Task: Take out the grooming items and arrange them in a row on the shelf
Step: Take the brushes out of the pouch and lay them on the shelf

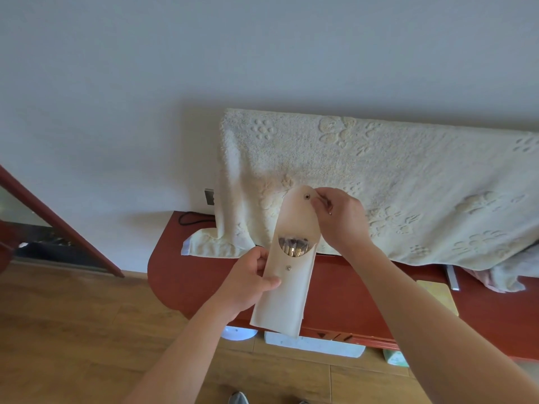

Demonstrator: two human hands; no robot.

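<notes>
A long cream pouch [287,298] with snap buttons is held upright over the red shelf [186,272]. My left hand [252,279] grips its left edge at mid-height, thumb on the front. My right hand [339,220] pinches the tip of the lifted flap [300,211] by its snap. Inside the open mouth show the tips of several brushes [293,247], some with gold ferrules.
A cream flower-patterned towel [393,176] drapes over something standing on the shelf against the white wall. A yellowish flat item [440,295] lies on the shelf at right. Below are wood floor, a white block [315,344] and a green pack [395,358]. A red door frame [58,223] stands left.
</notes>
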